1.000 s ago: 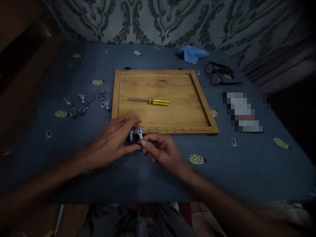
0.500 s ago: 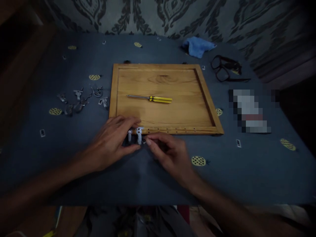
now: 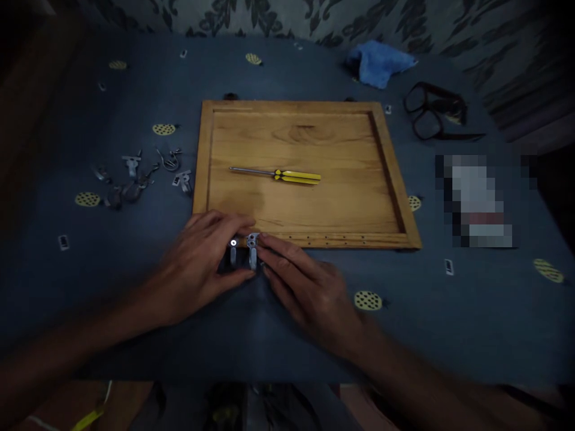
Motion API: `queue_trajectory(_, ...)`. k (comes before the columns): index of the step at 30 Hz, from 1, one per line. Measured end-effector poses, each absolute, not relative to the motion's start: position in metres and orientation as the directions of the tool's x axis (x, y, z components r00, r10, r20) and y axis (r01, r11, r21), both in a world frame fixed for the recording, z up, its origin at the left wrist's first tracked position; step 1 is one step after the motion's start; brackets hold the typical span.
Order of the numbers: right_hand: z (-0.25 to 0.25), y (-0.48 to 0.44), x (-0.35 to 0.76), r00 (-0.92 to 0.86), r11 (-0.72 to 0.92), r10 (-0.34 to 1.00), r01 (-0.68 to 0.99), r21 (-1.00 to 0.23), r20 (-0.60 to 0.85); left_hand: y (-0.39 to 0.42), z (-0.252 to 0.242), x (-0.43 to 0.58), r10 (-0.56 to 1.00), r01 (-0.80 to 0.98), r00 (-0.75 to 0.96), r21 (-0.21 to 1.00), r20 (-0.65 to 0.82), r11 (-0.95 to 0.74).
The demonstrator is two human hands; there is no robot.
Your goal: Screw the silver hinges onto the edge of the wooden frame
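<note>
A framed wooden board lies flat, with a row of small dark holes along its near rail. Two metal hooks sit at the left part of that rail: one hook has a bright screw head in its plate, and another hook stands beside it to the right. My left hand reaches around this second hook, thumb at its lower end and fingers over the rail. From the right, the fingertips of my right hand press against the same hook's plate. A yellow-handled screwdriver rests on the board.
Several loose metal hooks lie left of the board on the dark pineapple-print tablecloth. At the back right are a blue cloth and black-framed glasses. A blurred-out pale item lies at the right.
My right hand has moved up and left, its fingers from below the rail to the second hook's plate. That hook's plate has shifted down over the rail. The view has tilted slightly.
</note>
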State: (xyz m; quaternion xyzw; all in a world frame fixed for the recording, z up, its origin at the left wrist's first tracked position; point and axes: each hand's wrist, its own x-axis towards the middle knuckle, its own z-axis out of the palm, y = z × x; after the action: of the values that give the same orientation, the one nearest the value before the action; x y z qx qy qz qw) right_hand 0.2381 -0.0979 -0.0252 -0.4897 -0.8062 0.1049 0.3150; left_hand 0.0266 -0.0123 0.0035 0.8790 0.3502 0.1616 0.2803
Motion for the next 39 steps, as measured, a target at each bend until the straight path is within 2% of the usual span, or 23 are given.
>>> queue_trajectory(16,-0.032,-0.097,0.238,-0.397,0.539,0.829,0.756,-0.371,0.394,-0.012,0.004,0.028,0.723,0.537,0.688,0.628,0.059,-0.563)
queue_trajectory(27,-0.030,-0.097,0.238,-0.395,0.516,0.849,0.763,-0.390,0.351,-0.008,0.012,0.014,0.681,0.493,0.727,0.623,0.088,-0.607)
queue_trajectory(39,-0.031,-0.097,0.237,-0.379,0.514,0.846,0.768,-0.382,0.375,-0.009,0.012,0.015,0.643,0.478,0.757,0.574,0.114,-0.665)
